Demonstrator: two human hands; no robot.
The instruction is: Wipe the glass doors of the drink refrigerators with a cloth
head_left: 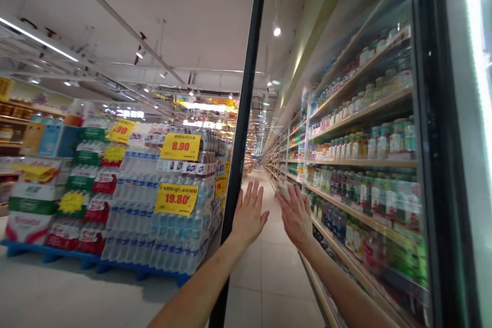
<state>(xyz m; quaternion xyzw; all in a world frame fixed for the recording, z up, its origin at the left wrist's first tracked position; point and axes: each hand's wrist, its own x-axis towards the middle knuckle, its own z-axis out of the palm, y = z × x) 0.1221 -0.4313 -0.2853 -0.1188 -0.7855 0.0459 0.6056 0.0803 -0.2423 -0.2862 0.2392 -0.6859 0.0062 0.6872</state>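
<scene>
A glass door (284,128) with a dark frame (240,148) stands in front of me. My left hand (249,215) lies flat on the pane just inside the left frame bar, fingers stretched and thumb out, with nothing in it. To its right, my right hand (298,215) presses a pale, crumpled cloth (283,192) against the glass. Most of the cloth is hidden under the fingers, and its outline is blurred. The two hands are a short gap apart at about the same height.
Shelves of bottled drinks (365,164) show in the glass on the right. Left of the door, wrapped bottle packs (154,225) with yellow price signs (180,147) are stacked on a blue pallet (115,266). A tiled floor (265,266) runs down the aisle.
</scene>
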